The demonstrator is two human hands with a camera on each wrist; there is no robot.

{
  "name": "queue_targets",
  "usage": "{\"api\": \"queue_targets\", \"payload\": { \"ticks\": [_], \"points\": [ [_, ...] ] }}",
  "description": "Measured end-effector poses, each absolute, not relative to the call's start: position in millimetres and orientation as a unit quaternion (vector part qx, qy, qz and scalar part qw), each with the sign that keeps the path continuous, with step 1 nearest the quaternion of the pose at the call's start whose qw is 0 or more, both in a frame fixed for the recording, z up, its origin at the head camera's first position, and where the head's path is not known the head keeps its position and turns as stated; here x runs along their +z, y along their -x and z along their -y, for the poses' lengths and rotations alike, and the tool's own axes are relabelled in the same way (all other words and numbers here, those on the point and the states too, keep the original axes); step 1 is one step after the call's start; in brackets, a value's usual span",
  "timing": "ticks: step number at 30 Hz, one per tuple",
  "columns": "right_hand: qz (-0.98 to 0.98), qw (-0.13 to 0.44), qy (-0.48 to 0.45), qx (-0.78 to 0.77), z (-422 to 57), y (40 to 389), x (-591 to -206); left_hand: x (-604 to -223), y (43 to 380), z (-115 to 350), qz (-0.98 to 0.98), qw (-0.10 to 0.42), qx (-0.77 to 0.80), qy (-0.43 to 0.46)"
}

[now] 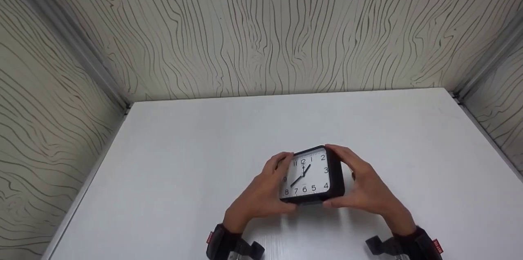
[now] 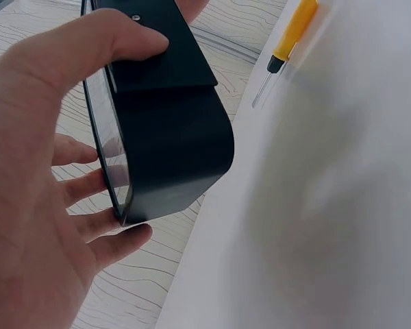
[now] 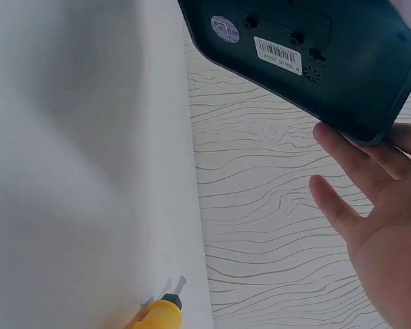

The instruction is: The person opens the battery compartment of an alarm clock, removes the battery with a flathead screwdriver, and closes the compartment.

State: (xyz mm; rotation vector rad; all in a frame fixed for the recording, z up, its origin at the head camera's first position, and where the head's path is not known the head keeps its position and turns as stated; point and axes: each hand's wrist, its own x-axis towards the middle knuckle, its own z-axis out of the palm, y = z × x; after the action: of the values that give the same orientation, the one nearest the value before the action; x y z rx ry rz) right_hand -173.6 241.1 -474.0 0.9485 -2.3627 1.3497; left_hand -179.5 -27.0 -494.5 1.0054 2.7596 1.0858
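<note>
A black square alarm clock (image 1: 312, 176) with a white dial is held up above the white table, its face turned toward the head camera. My left hand (image 1: 265, 188) grips its left side, the thumb (image 2: 133, 41) pressing the black underside near a small screw. On the opposite side my right hand (image 1: 363, 186) holds it, thumb at the bottom corner and fingers at the top one. The clock's back (image 3: 308, 62) carries knobs, a barcode label (image 3: 279, 55) and a round sticker (image 3: 225, 29) in the right wrist view.
A screwdriver with a yellow handle (image 2: 298, 31) lies on the white tabletop (image 1: 184, 162); the right wrist view also catches its yellow handle (image 3: 159, 317). Wood-grain panels (image 1: 253, 31) wall the table at the back and both sides.
</note>
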Motion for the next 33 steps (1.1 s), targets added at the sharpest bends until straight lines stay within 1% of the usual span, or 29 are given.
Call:
{"api": "queue_targets", "payload": {
  "ticks": [6,11,15,19,22,27,33],
  "points": [
    [0.807,0.154,-0.33,0.465,-235,168,-461,-493,179,26,-0.881,0.004,0.342,-0.326],
    [0.805,0.161,-0.33,0.467,-227,159,-445,-493,179,26,-0.884,0.005,0.337,-0.323],
    [0.804,0.166,-0.332,0.465,-224,157,-441,-491,178,26,-0.89,-0.004,0.323,-0.321],
    [0.806,0.163,-0.33,0.463,-224,159,-445,-487,176,26,-0.891,-0.019,0.316,-0.325],
    [0.816,0.162,-0.325,0.45,-227,163,-454,-483,175,25,-0.889,-0.025,0.317,-0.329],
    [0.835,0.161,-0.313,0.423,-234,168,-472,-477,173,23,-0.885,-0.019,0.321,-0.336],
    [0.842,0.159,-0.314,0.41,-235,168,-475,-476,172,20,-0.88,-0.014,0.327,-0.345]
  ]
}}
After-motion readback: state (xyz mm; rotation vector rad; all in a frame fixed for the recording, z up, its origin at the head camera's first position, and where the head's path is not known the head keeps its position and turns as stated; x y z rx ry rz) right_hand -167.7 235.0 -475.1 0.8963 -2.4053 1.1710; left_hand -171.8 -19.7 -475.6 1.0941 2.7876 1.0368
